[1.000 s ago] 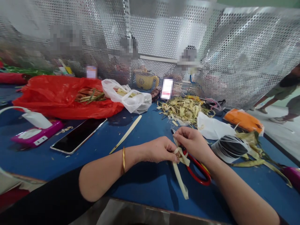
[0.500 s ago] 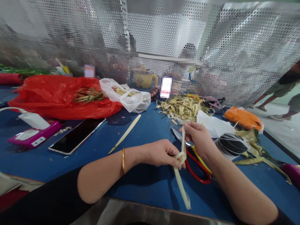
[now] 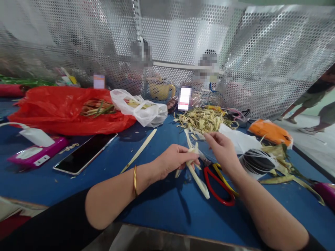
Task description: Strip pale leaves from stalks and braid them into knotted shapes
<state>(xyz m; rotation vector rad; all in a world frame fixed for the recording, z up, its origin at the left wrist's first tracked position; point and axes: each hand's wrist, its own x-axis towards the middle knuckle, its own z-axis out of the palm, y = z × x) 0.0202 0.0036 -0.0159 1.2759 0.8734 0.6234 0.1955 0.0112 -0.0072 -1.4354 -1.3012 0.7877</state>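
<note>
My left hand [image 3: 178,160] pinches a knotted pale leaf strip [image 3: 198,180], whose ends stick out above and below the fingers. To its right, my right hand [image 3: 220,144] is raised over the scissors with thumb and fingers pressed together; whether a thin thread is between them is too small to tell. Open-bladed scissors [image 3: 219,184] with one red and one yellow handle lie on the blue table just below my right hand. Beyond them sits a heap of dry leaf pieces [image 3: 206,119]. Another single strip [image 3: 140,149] lies left of my left hand.
At the left are a red bag [image 3: 57,111], a phone [image 3: 85,153] and a purple power strip [image 3: 39,153]. A white bag [image 3: 149,111] sits behind. At the right are a wire spool [image 3: 258,162] and an orange packet [image 3: 270,132]. People stand behind the mesh.
My left hand has moved up and left with the strip, which has turned. My right hand has let go of the strip's upper end, and the two hands are farther apart.
</note>
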